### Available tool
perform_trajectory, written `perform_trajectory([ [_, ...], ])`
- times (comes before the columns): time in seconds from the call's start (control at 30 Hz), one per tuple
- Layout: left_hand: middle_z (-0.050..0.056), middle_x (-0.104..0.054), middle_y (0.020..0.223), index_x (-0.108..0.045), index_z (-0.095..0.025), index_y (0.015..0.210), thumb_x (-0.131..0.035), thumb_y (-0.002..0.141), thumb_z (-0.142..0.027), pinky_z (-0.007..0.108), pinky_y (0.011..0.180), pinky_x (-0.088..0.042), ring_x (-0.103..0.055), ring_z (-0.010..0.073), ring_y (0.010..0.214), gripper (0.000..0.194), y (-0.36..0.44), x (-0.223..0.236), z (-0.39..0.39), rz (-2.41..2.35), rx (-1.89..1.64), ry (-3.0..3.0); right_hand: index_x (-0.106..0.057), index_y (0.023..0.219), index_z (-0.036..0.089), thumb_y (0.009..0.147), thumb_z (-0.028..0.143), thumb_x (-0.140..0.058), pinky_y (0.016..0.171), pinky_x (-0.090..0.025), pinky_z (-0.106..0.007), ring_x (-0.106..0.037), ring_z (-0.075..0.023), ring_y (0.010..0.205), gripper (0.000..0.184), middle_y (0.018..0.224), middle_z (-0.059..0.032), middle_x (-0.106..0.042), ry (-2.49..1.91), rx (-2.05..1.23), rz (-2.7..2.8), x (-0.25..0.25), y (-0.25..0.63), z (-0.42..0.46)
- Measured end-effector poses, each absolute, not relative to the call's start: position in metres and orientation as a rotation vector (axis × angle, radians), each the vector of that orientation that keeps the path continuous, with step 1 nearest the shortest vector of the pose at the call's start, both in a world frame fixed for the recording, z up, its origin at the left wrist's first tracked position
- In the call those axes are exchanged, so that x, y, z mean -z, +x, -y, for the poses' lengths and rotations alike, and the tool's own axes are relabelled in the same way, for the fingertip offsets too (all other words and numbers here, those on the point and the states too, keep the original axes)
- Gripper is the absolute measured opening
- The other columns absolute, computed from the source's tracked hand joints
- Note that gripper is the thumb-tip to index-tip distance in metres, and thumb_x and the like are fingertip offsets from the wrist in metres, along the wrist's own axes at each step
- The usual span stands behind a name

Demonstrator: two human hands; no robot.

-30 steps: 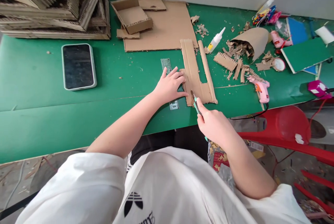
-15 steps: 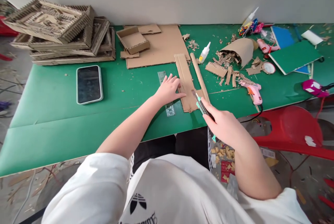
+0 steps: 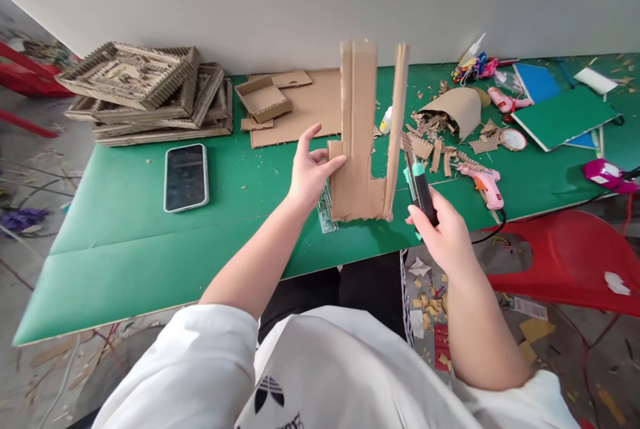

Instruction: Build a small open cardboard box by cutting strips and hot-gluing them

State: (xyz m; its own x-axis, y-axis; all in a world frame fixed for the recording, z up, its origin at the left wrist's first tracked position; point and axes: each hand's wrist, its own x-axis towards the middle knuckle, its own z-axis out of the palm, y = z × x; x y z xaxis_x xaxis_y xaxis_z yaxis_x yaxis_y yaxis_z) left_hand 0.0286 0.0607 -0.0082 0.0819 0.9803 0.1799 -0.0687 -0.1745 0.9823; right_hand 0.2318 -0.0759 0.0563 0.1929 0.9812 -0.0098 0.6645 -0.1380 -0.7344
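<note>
Near the front edge of the green tabletop (image 3: 125, 242), the left hand (image 3: 306, 176) pinches a tilted-up, notched brown cardboard panel (image 3: 357, 182), likely for checking. The right hand (image 3: 449, 232) holds a black-and-mint utility knife (image 3: 424, 196) apart.

Notched cardboard (image 3: 357, 142) in left grip (image 3: 311, 168)

White T-shirt (image 3: 345, 369), loose, creased across front. Short sleeves: left sleeve (image 3: 185, 356) wide, rumpled; right sleeve (image 3: 530, 402) partly cut off by near edge of view. Left of shirt's middle, black three-leaf logo (image 3: 269, 396) crossed by thin light lines; dark lettering (image 3: 289, 423) just nearer, too cropped to read. Black trousers (image 3: 370, 292), white stripes (image 3: 406, 302) along right outer side. Left hand (image 3: 311, 169), right hand (image 3: 443, 229) bare.
</note>
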Motion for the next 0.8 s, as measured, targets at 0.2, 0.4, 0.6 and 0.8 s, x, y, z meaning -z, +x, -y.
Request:
perform_trajectory([
  [0.2,0.003,-0.07,0.09,-0.056,-0.021,0.11,-0.071,0.074,-0.041,0.033,0.075,-0.058,-0.069,0.0177,0.082,0.044,0.03,-0.009,-0.037,-1.03,-1.429,1.308,-0.055,0.108,0.019,0.083,0.045,-0.054,0.068,-0.053,-0.032,-0.065,-0.017,0.071,0.036,0.076,-0.0011,-0.062,-1.711,-0.666,1.249,-0.055,0.213,0.06],
  [0.4,0.002,-0.067,0.083,-0.062,-0.022,0.083,-0.062,0.086,-0.029,0.031,0.072,-0.054,-0.064,0.0152,0.08,0.007,0.03,-0.027,-0.015,-1.072,-1.76,2.0,-0.05,0.107,0.023,0.081,0.046,-0.054,0.059,-0.053,-0.035,-0.058,-0.0155,0.055,0.035,0.064,0.0021,-0.056,-1.442,-0.49,1.113,-0.059,0.225,0.091],
  [0.6,0.003,-0.066,0.084,-0.063,-0.024,0.081,-0.048,0.093,-0.022,0.031,0.074,-0.052,-0.062,0.0147,0.083,0.019,0.025,0.013,-0.02,-0.863,-1.509,2.562,-0.061,0.1,0.024,0.075,0.034,-0.063,0.051,-0.049,-0.036,-0.053,-0.016,0.048,0.028,0.063,0.0004,-0.058,-1.321,-0.284,1.028,-0.056,0.264,0.137],
  [0.8,0.007,-0.069,0.092,-0.067,-0.025,0.098,-0.045,0.094,-0.02,0.036,0.084,-0.05,-0.06,0.0189,0.097,0.023,0.027,0.042,-0.025,-0.609,-1.037,2.746,-0.063,0.093,0.022,0.079,0.036,-0.064,0.053,-0.05,-0.031,-0.056,-0.014,0.05,0.02,0.059,0.003,-0.058,-1.652,-0.403,0.991,-0.046,0.283,0.146],
])
